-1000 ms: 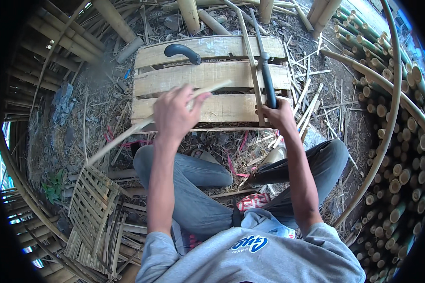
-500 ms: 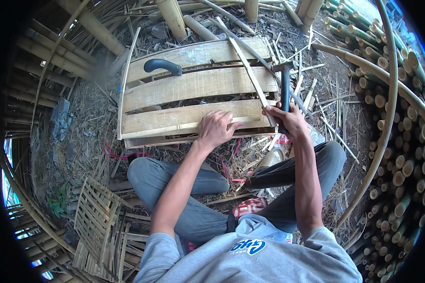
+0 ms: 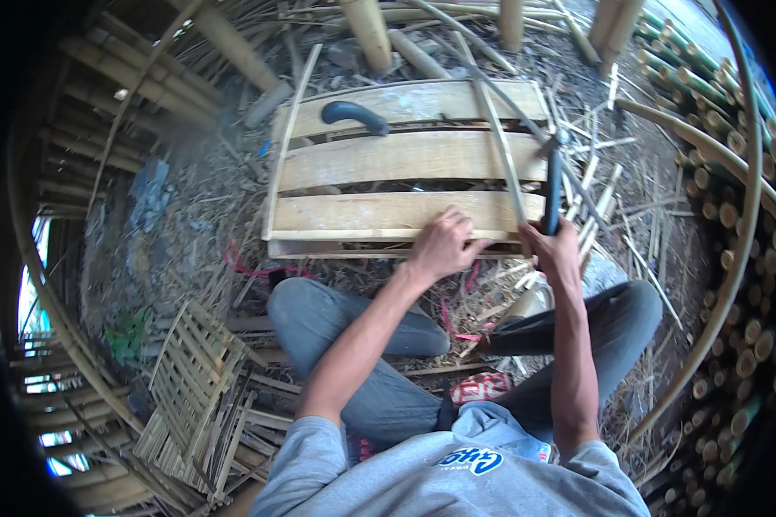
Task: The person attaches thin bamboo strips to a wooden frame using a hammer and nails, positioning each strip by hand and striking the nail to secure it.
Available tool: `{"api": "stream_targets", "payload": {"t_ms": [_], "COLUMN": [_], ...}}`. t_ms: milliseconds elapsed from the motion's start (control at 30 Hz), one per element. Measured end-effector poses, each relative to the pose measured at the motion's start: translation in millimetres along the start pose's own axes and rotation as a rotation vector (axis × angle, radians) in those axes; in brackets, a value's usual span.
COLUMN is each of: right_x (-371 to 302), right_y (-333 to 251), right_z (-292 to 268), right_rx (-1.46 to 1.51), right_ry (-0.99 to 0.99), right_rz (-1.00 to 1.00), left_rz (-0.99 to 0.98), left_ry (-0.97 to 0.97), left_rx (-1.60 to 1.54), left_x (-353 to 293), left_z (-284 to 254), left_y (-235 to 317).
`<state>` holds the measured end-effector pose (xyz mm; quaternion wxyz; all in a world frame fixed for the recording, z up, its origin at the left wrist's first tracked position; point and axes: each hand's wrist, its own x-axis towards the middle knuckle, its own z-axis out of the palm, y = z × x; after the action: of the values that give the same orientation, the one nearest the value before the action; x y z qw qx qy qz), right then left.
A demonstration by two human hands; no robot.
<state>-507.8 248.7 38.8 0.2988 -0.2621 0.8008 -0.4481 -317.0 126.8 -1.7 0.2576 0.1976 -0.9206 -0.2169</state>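
A slatted wooden panel [image 3: 362, 159] of wide pale boards lies on the ground before my crossed legs. Along its near edge runs a thin pale strip [image 3: 345, 234]. My left hand [image 3: 444, 248] is closed over this strip near its right part, thumb pointing right. At the panel's near right corner, my right hand [image 3: 556, 250] grips a hammer [image 3: 554, 189] low on its dark handle, head pointing away from me. The right fingertips also meet the end of the strip there; what they pinch is hidden. A dark curved tool handle [image 3: 353, 115] rests on the far boards.
Cut bamboo poles [image 3: 741, 345] are piled on the right, behind a long bent pole [image 3: 729, 284]. A woven bamboo lattice [image 3: 190, 370] lies at lower left. Upright posts [image 3: 366, 34] stand beyond the panel. Splints and scraps litter the ground.
The whole scene has shifted right in the picture as my head turned. The near strip, slanted before, now lies along the panel's edge. Both hands keep their places at it.
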Motion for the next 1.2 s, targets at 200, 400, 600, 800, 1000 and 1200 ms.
{"api": "stream_targets", "payload": {"t_ms": [200,400,600,800,1000,1200], "right_x": [-15,-15,-2,8,6,6], "right_y": [-8,-5,2,15,13,-3], "right_z": [13,24,21,32,15,18], "right_rx": [-0.144,-0.151,-0.097,0.0,0.043,-0.083], "right_ry": [0.162,0.135,0.032,0.014,-0.029,-0.086], "right_rz": [-0.12,-0.194,-0.074,-0.099,-0.087,0.028], "left_rz": [0.134,0.084,0.105,-0.107,-0.834,-1.122], "left_ry": [0.101,0.013,0.058,0.093,0.336,0.229], "left_rx": [0.033,-0.008,0.096,0.027,0.412,0.273], "left_x": [-4,-4,3,6,-37,-131], "left_z": [6,14,19,-33,-191,-221], "left_y": [9,9,19,1,-121,-218]}}
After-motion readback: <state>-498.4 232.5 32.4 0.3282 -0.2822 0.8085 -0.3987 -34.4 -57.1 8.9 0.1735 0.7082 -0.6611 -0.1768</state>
